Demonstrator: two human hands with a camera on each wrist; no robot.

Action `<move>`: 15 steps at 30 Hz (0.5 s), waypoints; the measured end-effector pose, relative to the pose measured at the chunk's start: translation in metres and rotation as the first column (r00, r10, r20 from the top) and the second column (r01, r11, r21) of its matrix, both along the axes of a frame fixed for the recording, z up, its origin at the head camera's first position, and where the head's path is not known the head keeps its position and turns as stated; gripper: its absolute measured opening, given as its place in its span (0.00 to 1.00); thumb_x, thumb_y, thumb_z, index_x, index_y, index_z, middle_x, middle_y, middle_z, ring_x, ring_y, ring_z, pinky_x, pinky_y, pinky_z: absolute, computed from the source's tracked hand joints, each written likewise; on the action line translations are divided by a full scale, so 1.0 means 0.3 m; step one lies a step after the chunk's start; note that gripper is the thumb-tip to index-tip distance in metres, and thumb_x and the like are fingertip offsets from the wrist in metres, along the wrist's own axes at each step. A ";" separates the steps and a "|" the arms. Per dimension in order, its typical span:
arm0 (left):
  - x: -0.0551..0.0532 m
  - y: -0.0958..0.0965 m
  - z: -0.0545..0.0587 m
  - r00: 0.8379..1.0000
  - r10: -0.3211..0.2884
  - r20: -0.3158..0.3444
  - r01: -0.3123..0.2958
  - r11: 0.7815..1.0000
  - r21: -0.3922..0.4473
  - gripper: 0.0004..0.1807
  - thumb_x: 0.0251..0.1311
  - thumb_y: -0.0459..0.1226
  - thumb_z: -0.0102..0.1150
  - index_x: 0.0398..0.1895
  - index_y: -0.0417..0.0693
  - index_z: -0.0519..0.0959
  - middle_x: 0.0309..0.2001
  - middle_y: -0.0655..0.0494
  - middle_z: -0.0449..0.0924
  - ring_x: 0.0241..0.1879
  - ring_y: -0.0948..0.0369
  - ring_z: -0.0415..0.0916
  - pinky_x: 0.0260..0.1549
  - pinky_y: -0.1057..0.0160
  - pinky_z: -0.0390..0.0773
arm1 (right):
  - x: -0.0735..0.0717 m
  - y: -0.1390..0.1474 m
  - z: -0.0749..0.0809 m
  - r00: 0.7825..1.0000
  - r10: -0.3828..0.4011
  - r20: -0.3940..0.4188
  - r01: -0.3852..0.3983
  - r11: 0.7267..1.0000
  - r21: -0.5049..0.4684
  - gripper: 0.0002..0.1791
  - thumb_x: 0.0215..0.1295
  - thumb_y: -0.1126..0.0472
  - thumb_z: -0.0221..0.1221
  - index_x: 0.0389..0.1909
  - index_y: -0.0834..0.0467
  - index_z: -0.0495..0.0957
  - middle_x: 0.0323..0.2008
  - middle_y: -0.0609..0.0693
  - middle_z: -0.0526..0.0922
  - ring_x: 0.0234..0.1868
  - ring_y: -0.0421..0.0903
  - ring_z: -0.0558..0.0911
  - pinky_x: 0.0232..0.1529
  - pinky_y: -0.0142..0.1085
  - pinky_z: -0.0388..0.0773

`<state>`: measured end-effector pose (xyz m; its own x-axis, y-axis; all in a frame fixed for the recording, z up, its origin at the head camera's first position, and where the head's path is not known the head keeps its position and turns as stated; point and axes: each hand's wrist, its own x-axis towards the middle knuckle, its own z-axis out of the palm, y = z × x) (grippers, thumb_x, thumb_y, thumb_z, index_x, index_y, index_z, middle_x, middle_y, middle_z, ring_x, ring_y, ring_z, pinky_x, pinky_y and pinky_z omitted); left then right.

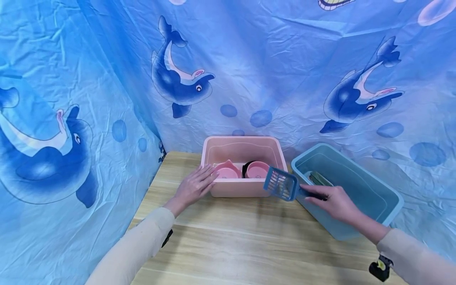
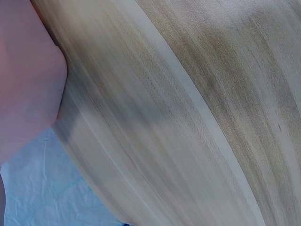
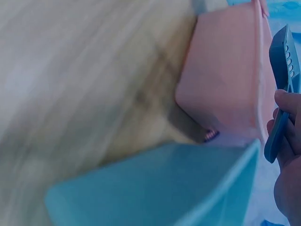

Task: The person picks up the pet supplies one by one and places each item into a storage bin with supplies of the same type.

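A blue slotted litter scoop is held by its handle in my right hand, its head just over the front right rim of the pink bin. The right wrist view also shows my fingers and thumb curled round the scoop's handle. With fingers extended, my left hand rests at the front left corner of the pink bin. Inside that bin lie a pink bowl with pointed ears and a second pink bowl with a black edge beside it. The left wrist view hides my left hand's fingers.
To the right, a blue-green bin stands at an angle beneath my right forearm, with a greenish packet-like item inside. Both bins stand on a wood-grain table. A blue dolphin-print curtain hangs behind and to the left.
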<state>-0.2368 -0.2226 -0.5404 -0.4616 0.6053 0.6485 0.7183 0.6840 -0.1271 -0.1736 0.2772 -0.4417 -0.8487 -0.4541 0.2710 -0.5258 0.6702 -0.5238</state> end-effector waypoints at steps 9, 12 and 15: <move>0.001 -0.001 0.006 1.000 -0.006 -0.016 0.006 1.000 -0.002 0.26 0.74 0.47 0.61 0.69 0.43 0.81 0.69 0.44 0.80 0.68 0.45 0.79 0.68 0.42 0.78 | -0.094 0.095 0.138 1.000 -0.021 0.012 0.020 0.995 0.097 0.22 0.70 0.64 0.70 0.65 0.58 0.85 0.50 0.60 0.91 0.23 0.33 0.76 0.20 0.31 0.71; -0.001 0.002 0.006 0.999 -0.016 -0.028 0.016 1.000 0.007 0.25 0.79 0.48 0.56 0.67 0.42 0.82 0.68 0.44 0.81 0.67 0.44 0.80 0.67 0.41 0.79 | -0.122 0.136 0.169 0.999 -0.031 0.033 0.027 0.993 0.115 0.22 0.71 0.64 0.69 0.65 0.59 0.84 0.47 0.59 0.92 0.18 0.34 0.71 0.17 0.31 0.67; -0.004 0.004 0.005 0.999 -0.022 -0.038 0.023 1.000 0.013 0.25 0.83 0.49 0.48 0.67 0.42 0.83 0.68 0.43 0.81 0.66 0.44 0.81 0.66 0.41 0.80 | -0.147 0.178 0.187 0.999 -0.032 0.033 0.028 0.993 0.118 0.22 0.71 0.66 0.69 0.65 0.62 0.84 0.47 0.61 0.92 0.16 0.35 0.68 0.14 0.32 0.63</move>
